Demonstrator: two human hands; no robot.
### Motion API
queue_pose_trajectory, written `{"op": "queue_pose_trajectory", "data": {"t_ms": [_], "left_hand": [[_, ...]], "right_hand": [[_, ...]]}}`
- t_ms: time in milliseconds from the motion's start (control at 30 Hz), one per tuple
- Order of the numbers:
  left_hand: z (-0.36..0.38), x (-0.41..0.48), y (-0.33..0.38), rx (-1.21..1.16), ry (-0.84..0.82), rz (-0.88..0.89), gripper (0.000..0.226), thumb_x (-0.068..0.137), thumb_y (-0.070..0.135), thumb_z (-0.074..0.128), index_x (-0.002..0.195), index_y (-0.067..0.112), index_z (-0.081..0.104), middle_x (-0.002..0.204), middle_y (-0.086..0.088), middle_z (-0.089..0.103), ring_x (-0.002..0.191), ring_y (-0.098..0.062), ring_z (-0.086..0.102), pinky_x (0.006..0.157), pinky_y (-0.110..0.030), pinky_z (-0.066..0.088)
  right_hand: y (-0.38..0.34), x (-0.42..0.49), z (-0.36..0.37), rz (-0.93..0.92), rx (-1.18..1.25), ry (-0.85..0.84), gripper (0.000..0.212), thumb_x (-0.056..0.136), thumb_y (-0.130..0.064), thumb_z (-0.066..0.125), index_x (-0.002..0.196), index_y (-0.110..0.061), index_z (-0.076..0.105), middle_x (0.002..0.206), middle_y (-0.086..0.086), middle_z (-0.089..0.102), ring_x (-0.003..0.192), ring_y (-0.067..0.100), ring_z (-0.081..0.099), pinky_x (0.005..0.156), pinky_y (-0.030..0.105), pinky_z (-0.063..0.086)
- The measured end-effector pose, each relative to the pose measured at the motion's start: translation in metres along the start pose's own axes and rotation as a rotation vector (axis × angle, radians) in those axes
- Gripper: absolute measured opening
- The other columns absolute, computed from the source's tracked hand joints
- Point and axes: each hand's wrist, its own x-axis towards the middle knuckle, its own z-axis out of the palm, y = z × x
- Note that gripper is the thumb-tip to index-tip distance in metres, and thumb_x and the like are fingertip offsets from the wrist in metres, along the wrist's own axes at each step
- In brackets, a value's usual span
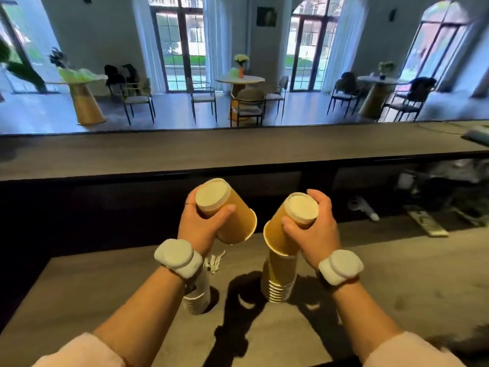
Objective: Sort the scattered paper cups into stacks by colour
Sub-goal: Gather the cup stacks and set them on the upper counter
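My left hand [198, 226] grips an upside-down brown paper cup [232, 215], held in the air and tilted to the right. In my right hand [315, 229] is a second upside-down brown cup [283, 231], its rim meeting the top of a stack of brown cups [279, 282] that stands on the grey counter [105, 292]. A stack of white cups [198, 295] stands below my left wrist, partly hidden by it. White bands sit on both wrists.
A scrap of white paper [215, 260] lies on the counter behind the white stack. A higher dark shelf [238, 152] runs across beyond the counter. Loose items [423, 221] lie at the far right. Tables and chairs fill the room behind.
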Motion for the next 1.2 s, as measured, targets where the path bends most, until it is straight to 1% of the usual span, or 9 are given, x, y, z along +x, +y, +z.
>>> {"op": "queue_pose_trajectory", "data": {"t_ms": [333, 467, 533, 600, 733, 833, 967, 1100, 1200], "left_hand": [[0.088, 0.005, -0.015, 0.142, -0.074, 0.036, 0.068, 0.064, 0.031, 0.08, 0.113, 0.053, 0.039, 0.11, 0.028, 0.05, 0.104, 0.001, 0.051, 0.082, -0.021, 0.045], [0.117, 0.006, -0.045, 0.279, -0.181, -0.016, 0.066, 0.063, 0.022, 0.081, 0.108, 0.049, 0.042, 0.108, 0.026, 0.052, 0.102, 0.004, 0.053, 0.072, -0.004, 0.044], [0.125, 0.005, -0.058, 0.305, -0.197, -0.056, 0.066, 0.064, 0.018, 0.08, 0.116, 0.037, 0.044, 0.11, 0.016, 0.055, 0.104, -0.003, 0.054, 0.081, -0.009, 0.044], [0.134, 0.009, -0.068, 0.337, -0.224, -0.093, 0.068, 0.065, 0.019, 0.078, 0.123, 0.028, 0.043, 0.114, 0.009, 0.056, 0.106, -0.007, 0.054, 0.086, -0.019, 0.045], [0.149, 0.02, -0.079, 0.345, -0.274, -0.103, 0.066, 0.065, 0.016, 0.079, 0.119, 0.028, 0.043, 0.105, 0.018, 0.053, 0.096, 0.007, 0.051, 0.076, -0.007, 0.04], [0.159, 0.026, -0.092, 0.393, -0.318, -0.12, 0.064, 0.064, 0.013, 0.078, 0.114, 0.03, 0.042, 0.098, 0.02, 0.05, 0.093, 0.0, 0.052, 0.07, -0.002, 0.036], [0.164, 0.028, -0.115, 0.371, -0.356, -0.175, 0.069, 0.066, 0.011, 0.077, 0.117, 0.034, 0.037, 0.101, 0.023, 0.047, 0.103, -0.008, 0.049, 0.078, -0.008, 0.038], [0.145, 0.03, -0.125, 0.418, -0.455, -0.288, 0.098, 0.066, 0.021, 0.08, 0.142, 0.028, 0.018, 0.14, 0.006, 0.041, 0.133, -0.02, 0.036, 0.101, -0.028, 0.033], [0.118, 0.014, -0.128, 0.496, -0.397, -0.402, 0.096, 0.07, 0.035, 0.075, 0.145, 0.029, 0.015, 0.15, -0.003, 0.033, 0.136, -0.023, 0.034, 0.106, -0.036, 0.034]], "right_hand": [[0.11, 0.007, 0.027, 0.183, -0.136, -0.368, 0.077, 0.066, -0.029, 0.079, 0.13, -0.033, 0.036, 0.123, -0.001, 0.059, 0.114, 0.022, 0.057, 0.092, 0.041, 0.053], [0.129, 0.008, 0.034, 0.269, 0.115, -0.347, 0.077, 0.058, -0.033, 0.083, 0.124, -0.026, 0.045, 0.116, -0.003, 0.059, 0.106, 0.012, 0.056, 0.086, 0.024, 0.046], [0.131, 0.006, 0.03, 0.256, 0.127, -0.377, 0.075, 0.061, -0.027, 0.086, 0.124, -0.027, 0.045, 0.117, -0.006, 0.059, 0.105, 0.008, 0.056, 0.084, 0.02, 0.044], [0.138, 0.01, 0.023, 0.252, 0.132, -0.355, 0.074, 0.063, -0.026, 0.085, 0.123, -0.028, 0.043, 0.117, -0.005, 0.059, 0.107, 0.012, 0.057, 0.088, 0.028, 0.049], [0.157, 0.02, 0.014, 0.28, 0.089, -0.303, 0.077, 0.063, -0.027, 0.085, 0.129, -0.022, 0.045, 0.12, -0.002, 0.06, 0.11, 0.014, 0.058, 0.095, 0.037, 0.05], [0.178, 0.02, 0.01, 0.355, -0.058, -0.375, 0.079, 0.06, -0.017, 0.077, 0.13, -0.025, 0.042, 0.124, 0.002, 0.057, 0.113, 0.021, 0.057, 0.093, 0.041, 0.051], [0.203, -0.003, 0.015, 0.523, -0.322, -0.365, 0.047, 0.061, -0.036, 0.072, 0.1, -0.021, 0.051, 0.1, 0.001, 0.057, 0.097, 0.024, 0.059, 0.074, 0.027, 0.045], [0.192, -0.022, 0.037, 0.586, -0.349, -0.567, 0.019, 0.067, -0.038, 0.058, 0.058, -0.024, 0.049, 0.062, -0.009, 0.054, 0.071, 0.018, 0.058, 0.067, 0.027, 0.046], [0.174, -0.027, 0.06, 0.527, -0.274, -0.673, 0.02, 0.074, -0.038, 0.059, 0.07, -0.018, 0.059, 0.076, 0.001, 0.065, 0.079, 0.022, 0.063, 0.073, 0.032, 0.05]]}}
